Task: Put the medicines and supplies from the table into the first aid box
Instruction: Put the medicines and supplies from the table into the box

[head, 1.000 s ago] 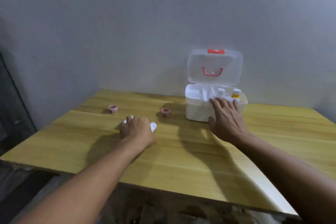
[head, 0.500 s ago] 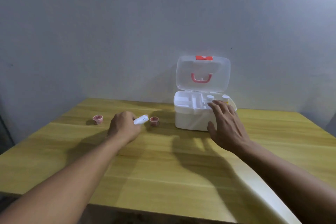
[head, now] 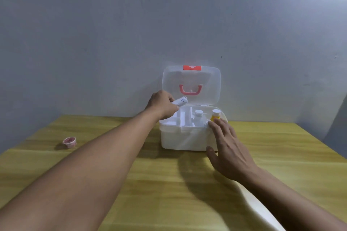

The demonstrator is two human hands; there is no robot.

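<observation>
Left hand (head: 163,107) holds tube (head: 179,101) over box (head: 183,138).

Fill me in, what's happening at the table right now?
A person is packing a first aid box whose clear lid stands open. The left hand holds a small white tube over the box's tray, not yet let go. The right hand rests open against the box's front right corner. A white bottle and a yellow bottle already stand inside. One small pink tape roll lies on the wooden table, off to the left.
</observation>
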